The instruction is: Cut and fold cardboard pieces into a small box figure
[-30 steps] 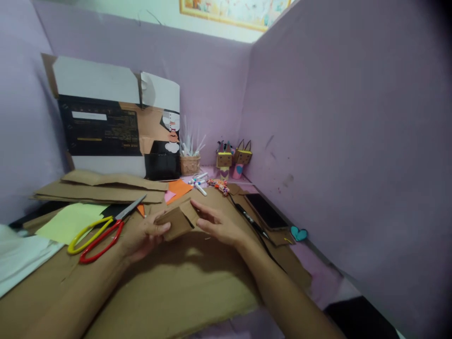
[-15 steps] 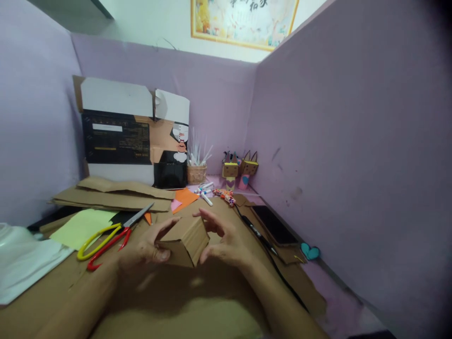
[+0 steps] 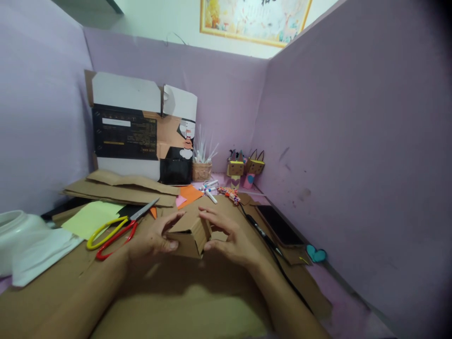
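Observation:
A small folded cardboard box (image 3: pixel 187 239) is held up between my hands, tilted, above the cardboard sheet on the table. My left hand (image 3: pixel 160 235) grips its left end, thumb on the front face and fingers behind. On the right side, my right hand (image 3: pixel 228 238) curls about the box, fingertips at the top edge and thumb by the near corner of the folded side. The box's far side is hidden. Scissors (image 3: pixel 132 220) with one yellow and one red handle lie left of my left hand, blades spread.
Cardboard strips (image 3: pixel 123 190), yellow-green paper (image 3: pixel 93 219) and a white jar (image 3: pixel 21 235) are on the left. Markers (image 3: pixel 211 194) and a straw basket (image 3: pixel 202 171) stand farther back. A phone (image 3: pixel 278 225), a black pen (image 3: pixel 259 228) and a teal heart (image 3: pixel 316 254) lie right. Purple partitions enclose the table.
The view has shifted, so the whole scene sits slightly farther right and higher. My right thumb has come closer against the box's folded side. The box stays between both hands.

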Tool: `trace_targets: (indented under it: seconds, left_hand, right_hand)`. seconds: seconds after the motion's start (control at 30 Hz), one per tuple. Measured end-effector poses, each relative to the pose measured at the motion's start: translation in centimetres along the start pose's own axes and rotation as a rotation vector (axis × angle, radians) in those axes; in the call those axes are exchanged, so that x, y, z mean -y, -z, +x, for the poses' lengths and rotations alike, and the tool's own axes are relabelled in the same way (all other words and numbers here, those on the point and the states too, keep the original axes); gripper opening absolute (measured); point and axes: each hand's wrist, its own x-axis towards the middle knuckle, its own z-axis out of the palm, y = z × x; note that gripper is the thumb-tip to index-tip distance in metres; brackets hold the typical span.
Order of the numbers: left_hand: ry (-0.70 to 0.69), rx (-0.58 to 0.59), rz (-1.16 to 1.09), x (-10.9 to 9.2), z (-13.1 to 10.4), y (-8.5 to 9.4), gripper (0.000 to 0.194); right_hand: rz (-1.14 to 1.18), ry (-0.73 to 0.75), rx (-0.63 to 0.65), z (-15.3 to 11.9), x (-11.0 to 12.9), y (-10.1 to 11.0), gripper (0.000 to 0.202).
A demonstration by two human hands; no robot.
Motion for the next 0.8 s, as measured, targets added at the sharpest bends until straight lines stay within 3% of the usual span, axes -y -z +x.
trace_targets:
  seconds: [0.2,0.5,0.67,0.8]
  left_hand:
    - [0.049,-0.073,-0.024,0.5,0.2,1.1,0.069]
    - [-0.024,0.042,0.072,0.6,0.2,1.0,0.072]
    - [-0.151,0.030,0.259,-0.2,0.4,0.7,0.074]
    - [-0.159,0.016,0.270,-0.4,0.4,0.6,0.072]
  right_hand:
    - [0.038,-0.022,0.036,0.1,0.4,0.3,0.045]
    - [0.005,0.026,0.014,-0.1,0.0,-0.1,0.041]
    - [-0.081,-0.037,-0.092,-0.2,-0.9,-0.7,0.064]
    - [-0.255,-0.121,-0.215,-0.2,-0.8,-1.0,0.056]
